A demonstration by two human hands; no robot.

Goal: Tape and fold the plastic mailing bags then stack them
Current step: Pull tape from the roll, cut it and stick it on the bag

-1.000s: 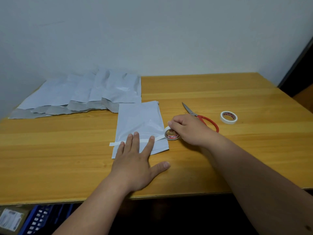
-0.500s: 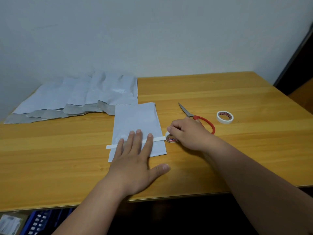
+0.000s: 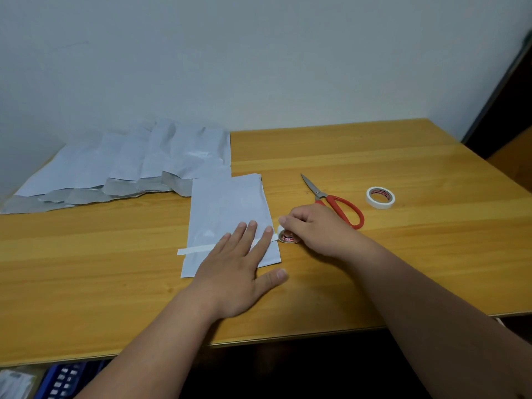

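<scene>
1. We see bare wooden table [image 3: 403, 269] right of our right hand [image 3: 313, 231], open to the near edge.
2. The red-handled scissors [image 3: 336, 201] and a spare tape roll [image 3: 380, 197] stand behind that hand.
3. Spread mailing bags [image 3: 138, 165] fill the far left; tabletop before them lies open.

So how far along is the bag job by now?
Early on, it seems. One folded bag lies flat with a tape strip run across it. The left hand presses it down while the right hand holds the tape roll, uncut. The scissors lie beside it, untouched. The spread bags at the back look unprocessed; no finished stack shows.
</scene>
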